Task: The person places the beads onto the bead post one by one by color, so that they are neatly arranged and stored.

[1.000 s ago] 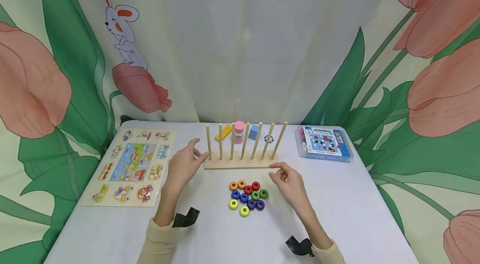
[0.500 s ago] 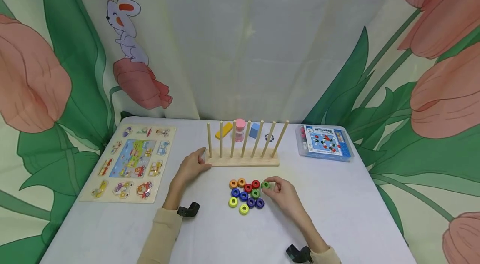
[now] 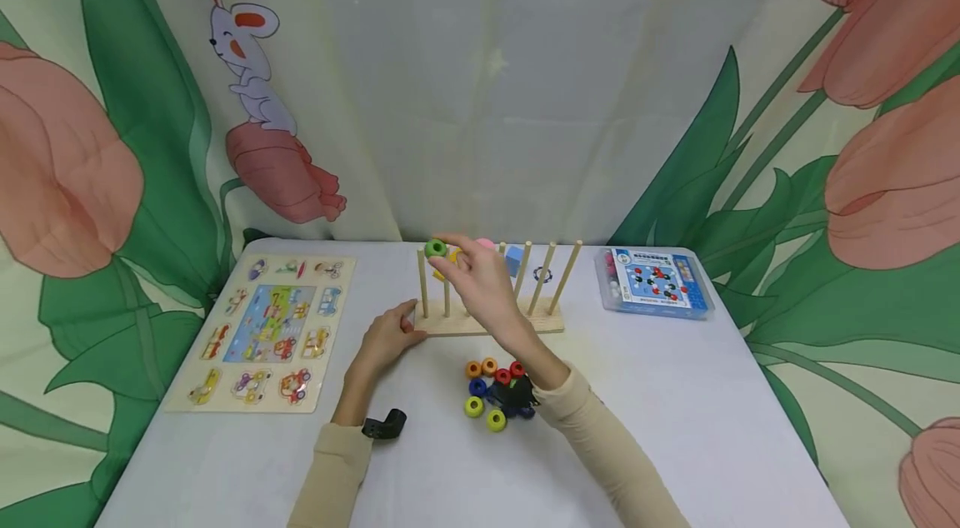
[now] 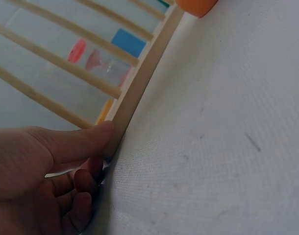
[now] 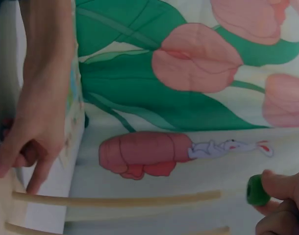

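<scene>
My right hand (image 3: 486, 285) pinches a green ring (image 3: 436, 248) between thumb and fingers, near the top of the leftmost peg of a wooden peg rack (image 3: 465, 326). In the right wrist view the green ring (image 5: 258, 190) is apart from the tip of the nearest peg (image 5: 139, 200). The left end of the rack's base (image 4: 139, 81) is held by my left hand (image 3: 385, 336), with the thumb on its front edge. Several loose rings lie in front, among them an orange ring (image 3: 473, 370), a red ring (image 3: 503, 376) and a yellow ring (image 3: 496, 420). My right wrist covers some rings.
Left of the rack lies a picture puzzle board (image 3: 326, 345). A plastic box (image 3: 654, 285) with a molecule picture stands on the right. Behind the pegs are a blue block (image 3: 513, 260), a patterned ring (image 3: 543, 274) and a partly hidden pink-topped sand timer (image 4: 103, 66).
My right hand has picked up a green ring from the cluster and carried it up and left to the leftmost peg. My left hand has moved onto the rack's left end and stays there.
</scene>
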A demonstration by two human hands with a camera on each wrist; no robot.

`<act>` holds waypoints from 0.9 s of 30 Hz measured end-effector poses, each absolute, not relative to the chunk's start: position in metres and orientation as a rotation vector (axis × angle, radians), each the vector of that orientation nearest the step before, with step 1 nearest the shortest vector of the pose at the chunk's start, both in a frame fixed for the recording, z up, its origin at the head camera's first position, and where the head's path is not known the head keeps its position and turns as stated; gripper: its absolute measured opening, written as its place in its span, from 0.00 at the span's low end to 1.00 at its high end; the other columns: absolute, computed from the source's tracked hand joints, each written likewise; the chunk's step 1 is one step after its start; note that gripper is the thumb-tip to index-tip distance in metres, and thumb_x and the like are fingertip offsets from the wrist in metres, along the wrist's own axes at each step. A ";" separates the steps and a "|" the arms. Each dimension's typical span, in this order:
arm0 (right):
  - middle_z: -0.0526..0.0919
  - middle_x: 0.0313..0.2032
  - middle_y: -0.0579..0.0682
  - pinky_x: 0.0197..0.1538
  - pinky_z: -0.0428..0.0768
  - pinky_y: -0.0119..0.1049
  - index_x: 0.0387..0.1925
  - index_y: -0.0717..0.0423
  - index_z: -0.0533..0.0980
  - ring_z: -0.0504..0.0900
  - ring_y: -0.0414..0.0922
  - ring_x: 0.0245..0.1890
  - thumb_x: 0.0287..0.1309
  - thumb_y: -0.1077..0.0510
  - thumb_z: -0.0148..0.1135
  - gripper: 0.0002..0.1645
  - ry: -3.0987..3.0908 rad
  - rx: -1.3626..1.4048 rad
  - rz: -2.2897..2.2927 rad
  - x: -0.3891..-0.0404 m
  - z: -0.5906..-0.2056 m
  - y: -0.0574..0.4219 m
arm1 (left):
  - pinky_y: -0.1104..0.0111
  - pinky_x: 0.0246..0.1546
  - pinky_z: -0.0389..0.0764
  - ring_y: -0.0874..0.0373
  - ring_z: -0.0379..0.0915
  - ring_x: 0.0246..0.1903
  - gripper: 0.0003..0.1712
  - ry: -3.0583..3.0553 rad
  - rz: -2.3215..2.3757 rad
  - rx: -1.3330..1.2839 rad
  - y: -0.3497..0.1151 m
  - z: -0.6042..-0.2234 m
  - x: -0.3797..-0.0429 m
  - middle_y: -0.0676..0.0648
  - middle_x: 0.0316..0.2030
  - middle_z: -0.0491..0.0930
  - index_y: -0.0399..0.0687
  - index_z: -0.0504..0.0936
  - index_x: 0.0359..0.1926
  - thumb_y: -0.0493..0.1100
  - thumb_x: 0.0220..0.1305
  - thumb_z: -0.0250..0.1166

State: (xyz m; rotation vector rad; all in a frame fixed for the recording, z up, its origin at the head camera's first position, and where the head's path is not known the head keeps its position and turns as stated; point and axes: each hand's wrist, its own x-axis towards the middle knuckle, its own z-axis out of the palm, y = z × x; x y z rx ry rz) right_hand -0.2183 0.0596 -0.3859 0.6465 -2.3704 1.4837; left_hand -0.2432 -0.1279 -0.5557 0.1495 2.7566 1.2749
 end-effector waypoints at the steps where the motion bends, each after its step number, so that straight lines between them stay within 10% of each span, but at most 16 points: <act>1: 0.60 0.09 0.45 0.13 0.55 0.33 0.52 0.53 0.78 0.57 0.41 0.08 0.61 0.49 0.63 0.21 -2.399 0.647 1.429 -0.223 -0.384 0.053 | 0.66 0.23 0.65 0.59 0.66 0.21 0.41 2.757 1.275 0.157 -0.127 -0.556 -0.242 0.52 0.22 0.74 0.41 0.68 0.66 0.49 0.53 0.72; 16: 0.57 0.10 0.45 0.13 0.53 0.33 0.46 0.50 0.83 0.54 0.40 0.09 0.60 0.51 0.63 0.14 -2.392 0.592 1.420 -0.204 -0.408 0.076 | 0.66 0.22 0.65 0.59 0.66 0.19 0.40 2.771 1.264 0.173 -0.127 -0.555 -0.242 0.52 0.22 0.74 0.41 0.68 0.66 0.48 0.55 0.71; 27: 0.57 0.10 0.42 0.15 0.52 0.31 0.34 0.46 0.85 0.53 0.38 0.11 0.53 0.53 0.70 0.06 -2.833 0.069 1.411 -0.151 -0.515 0.163 | 0.66 0.22 0.66 0.58 0.67 0.20 0.40 2.755 1.244 0.152 -0.127 -0.550 -0.243 0.50 0.23 0.75 0.41 0.66 0.67 0.48 0.56 0.70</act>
